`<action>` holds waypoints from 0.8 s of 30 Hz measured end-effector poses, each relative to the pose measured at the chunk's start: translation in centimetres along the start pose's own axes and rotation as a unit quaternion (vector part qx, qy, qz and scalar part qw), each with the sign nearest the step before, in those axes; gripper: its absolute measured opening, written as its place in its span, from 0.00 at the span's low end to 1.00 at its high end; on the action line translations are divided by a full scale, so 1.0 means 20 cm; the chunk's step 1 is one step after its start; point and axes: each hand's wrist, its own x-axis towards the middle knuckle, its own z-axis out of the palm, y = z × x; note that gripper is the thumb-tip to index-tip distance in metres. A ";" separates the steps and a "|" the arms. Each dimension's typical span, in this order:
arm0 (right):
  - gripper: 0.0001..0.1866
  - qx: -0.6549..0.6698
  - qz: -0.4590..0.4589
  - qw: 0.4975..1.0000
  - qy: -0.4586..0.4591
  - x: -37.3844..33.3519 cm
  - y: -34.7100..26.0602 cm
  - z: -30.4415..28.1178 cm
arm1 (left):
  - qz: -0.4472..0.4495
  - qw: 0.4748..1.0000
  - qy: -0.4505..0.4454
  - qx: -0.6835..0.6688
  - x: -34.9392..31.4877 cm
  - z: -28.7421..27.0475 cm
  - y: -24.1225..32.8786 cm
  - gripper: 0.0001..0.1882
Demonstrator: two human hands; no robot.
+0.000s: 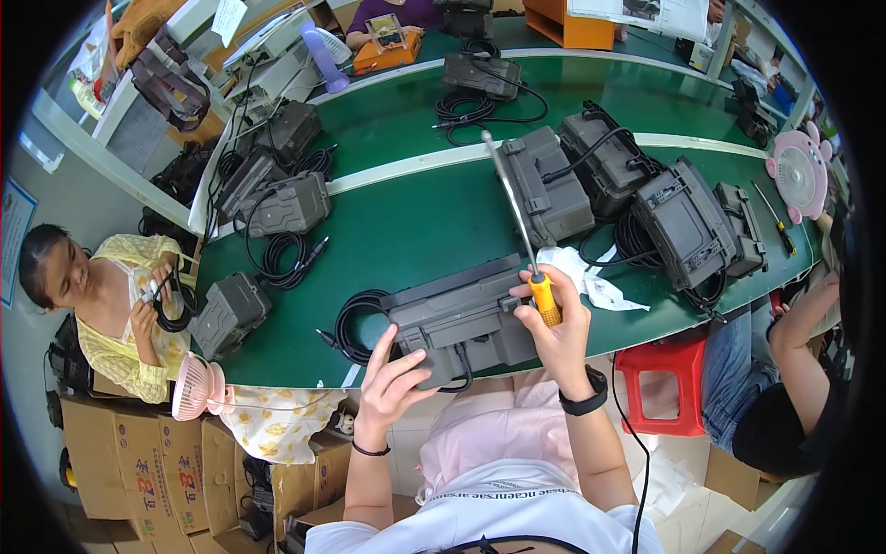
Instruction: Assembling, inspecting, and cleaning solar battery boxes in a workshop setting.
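Yellow showed at the right hand (563, 325), whose thumb and fingers were closed narrowly round the handle of a screwdriver (545, 300). Its shaft ran outward from those fingers, leaning a little left, so the tip was well beyond them and pointed away from the case (466, 314) rather than down at it. That grey case lay just left of the right fingers and directly under the left ones, at the near edge of the green bench (406, 231). Its long axis ran from the left hand (388, 386) across toward the right, the right end slightly farther out, and the shaft lay roughly crosswise to it. The left fingers were spread and half bent, resting on the near left corner with no tool between them. The left hand was thus the one plainly touching the case; whether the right thumb also met its latch could not be told.

Just beyond the left fingers, a black coil (358, 328) lay beside the case's left end. Near the right fingers, on their outer right, was a white cloth (572, 266). Farther out, a grey box (544, 189) stood close to the tip in view. Well off to the left of the left fingers, a co-worker (138, 305) held a dark cable (175, 312); far right of the right ones stood a pink fan (798, 175).
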 end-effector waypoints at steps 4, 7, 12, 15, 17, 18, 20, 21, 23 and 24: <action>0.25 0.013 0.034 0.998 0.041 0.00 0.01 0.03 | 0.010 1.000 0.004 0.001 -0.01 0.00 0.01 0.24; 0.26 0.073 0.091 0.993 0.021 0.03 0.01 0.04 | 0.007 1.000 0.004 0.008 -0.01 0.00 0.01 0.25; 0.28 0.119 0.077 0.990 -0.017 0.04 0.03 0.02 | -0.040 0.999 -0.003 0.007 0.06 -0.01 0.01 0.25; 0.29 0.120 0.059 0.991 -0.016 0.04 0.03 0.00 | -0.065 0.998 -0.022 -0.008 0.13 -0.05 0.07 0.25; 0.29 0.113 0.060 0.992 -0.008 0.04 0.05 0.02 | -0.050 0.995 -0.044 0.079 0.19 -0.10 0.09 0.23; 0.29 0.114 0.060 0.992 -0.009 0.04 0.06 0.03 | -0.054 0.991 -0.049 0.108 0.21 -0.11 0.11 0.21; 0.32 0.069 0.053 0.996 -0.019 0.04 0.07 0.01 | -0.069 0.988 -0.028 0.137 0.29 -0.07 0.15 0.14; 0.32 0.068 0.053 0.996 -0.021 0.03 0.07 0.01 | -0.076 0.986 -0.018 0.146 0.33 -0.03 0.17 0.14; 0.36 0.129 0.090 0.987 -0.028 0.01 0.07 0.00 | -0.078 0.982 -0.082 0.152 0.46 0.01 0.21 0.25; 0.36 0.128 0.091 0.987 -0.027 0.00 0.09 -0.01 | -0.079 0.979 -0.111 0.154 0.53 0.05 0.24 0.30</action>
